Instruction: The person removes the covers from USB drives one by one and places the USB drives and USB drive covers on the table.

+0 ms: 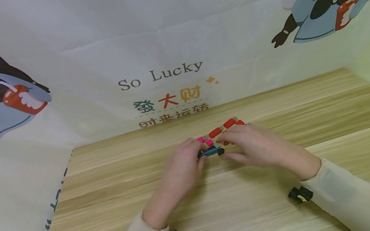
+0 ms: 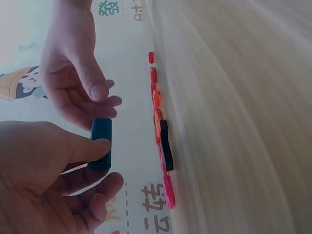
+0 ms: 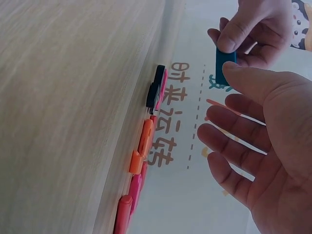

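A teal USB stick (image 2: 101,130) is raised above the table, pinched between the thumb and fingers of my left hand (image 1: 183,167). Its cap appears to be on in the wrist views. My right hand (image 1: 260,146) hovers close to the stick's other end with its fingers relaxed and spread. In the right wrist view the right thumb (image 3: 248,78) overlaps the stick; whether it touches cannot be told. Below lies a black USB stick (image 3: 155,92) with its metal plug showing, on the table beside the coloured ones.
Behind the hands, red USB sticks (image 1: 215,132), a pink cap (image 1: 209,143) and an orange stick (image 3: 145,139) with an orange cap (image 3: 136,162) lie in rows on the wooden table (image 1: 114,176). A printed white cloth (image 1: 88,66) rises at the back and sides.
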Demonstrator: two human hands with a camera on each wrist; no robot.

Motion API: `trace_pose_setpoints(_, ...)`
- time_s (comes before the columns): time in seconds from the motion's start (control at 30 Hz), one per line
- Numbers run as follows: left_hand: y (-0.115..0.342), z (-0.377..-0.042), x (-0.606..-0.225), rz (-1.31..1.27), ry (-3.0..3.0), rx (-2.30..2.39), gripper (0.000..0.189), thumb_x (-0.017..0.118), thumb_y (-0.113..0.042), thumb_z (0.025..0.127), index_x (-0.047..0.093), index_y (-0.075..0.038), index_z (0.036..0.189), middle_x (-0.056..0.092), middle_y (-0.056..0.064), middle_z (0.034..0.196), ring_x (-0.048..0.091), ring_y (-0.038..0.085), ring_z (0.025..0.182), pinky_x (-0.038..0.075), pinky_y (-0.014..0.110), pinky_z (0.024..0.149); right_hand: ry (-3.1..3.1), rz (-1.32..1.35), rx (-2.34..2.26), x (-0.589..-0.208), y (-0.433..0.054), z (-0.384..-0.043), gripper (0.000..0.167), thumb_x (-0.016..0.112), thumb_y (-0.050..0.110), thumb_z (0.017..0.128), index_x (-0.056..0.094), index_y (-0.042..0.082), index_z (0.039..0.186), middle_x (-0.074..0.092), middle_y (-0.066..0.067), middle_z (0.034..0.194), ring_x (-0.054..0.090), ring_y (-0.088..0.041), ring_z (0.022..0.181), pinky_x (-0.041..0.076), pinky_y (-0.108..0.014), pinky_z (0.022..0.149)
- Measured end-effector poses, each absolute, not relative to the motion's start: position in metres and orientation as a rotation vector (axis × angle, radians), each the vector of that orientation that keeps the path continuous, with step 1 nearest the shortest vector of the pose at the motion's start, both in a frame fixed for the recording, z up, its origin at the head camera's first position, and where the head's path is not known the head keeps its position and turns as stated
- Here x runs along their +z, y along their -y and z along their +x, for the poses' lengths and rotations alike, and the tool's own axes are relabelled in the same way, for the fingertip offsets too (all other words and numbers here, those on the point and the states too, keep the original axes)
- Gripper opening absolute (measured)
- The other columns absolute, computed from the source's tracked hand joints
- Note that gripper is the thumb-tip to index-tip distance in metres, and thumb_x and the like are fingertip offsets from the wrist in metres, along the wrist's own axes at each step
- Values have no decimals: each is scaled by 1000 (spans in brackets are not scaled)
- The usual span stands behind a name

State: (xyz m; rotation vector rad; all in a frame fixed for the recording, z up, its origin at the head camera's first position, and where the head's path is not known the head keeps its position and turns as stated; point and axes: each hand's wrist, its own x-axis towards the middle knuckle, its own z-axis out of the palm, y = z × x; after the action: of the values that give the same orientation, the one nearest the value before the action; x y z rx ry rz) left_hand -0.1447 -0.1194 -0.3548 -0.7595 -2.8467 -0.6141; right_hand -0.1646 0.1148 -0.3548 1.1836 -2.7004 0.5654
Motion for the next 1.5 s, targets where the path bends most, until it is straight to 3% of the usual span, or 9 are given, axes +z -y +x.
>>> trace_pose_setpoints(0.27, 111, -145, -355, -810, 2796, -620, 8, 78, -10, 98, 71, -7, 101, 65, 3, 98, 64, 19, 85, 58, 37, 80, 2736, 1153, 572, -355, -113, -164, 39, 83, 22, 96, 73, 5, 129, 73, -6, 126, 69, -26, 117, 56, -47, 100)
trace_pose_setpoints(0.7, 98, -145, -356, -825, 2787, -695, 8, 76, -7, 99, 73, -6, 107, 67, 4, 104, 66, 19, 94, 58, 37, 86, 2669, 1160, 569, -359, -114, -165, 28, 82, 17, 95, 75, 10, 121, 74, -2, 117, 70, -22, 107, 58, -43, 92)
trace_pose_setpoints(1.0, 96, -145, -356, -824, 2750, -719, 8, 76, -7, 99, 73, -5, 106, 66, 4, 102, 66, 19, 90, 59, 36, 82, 2636, 1156, 602, -361, -115, -165, 29, 81, 14, 96, 75, 7, 124, 76, -5, 117, 72, -23, 106, 59, -45, 92)
trace_pose_setpoints(1.5, 99, -145, -360, -803, 2706, -770, 8, 77, -4, 97, 72, -6, 103, 64, 4, 99, 62, 17, 85, 57, 33, 76, 2559, 1183, 653, -363, -115, -166, 13, 79, 13, 98, 77, 10, 110, 75, 0, 103, 69, -15, 88, 58, -37, 77)
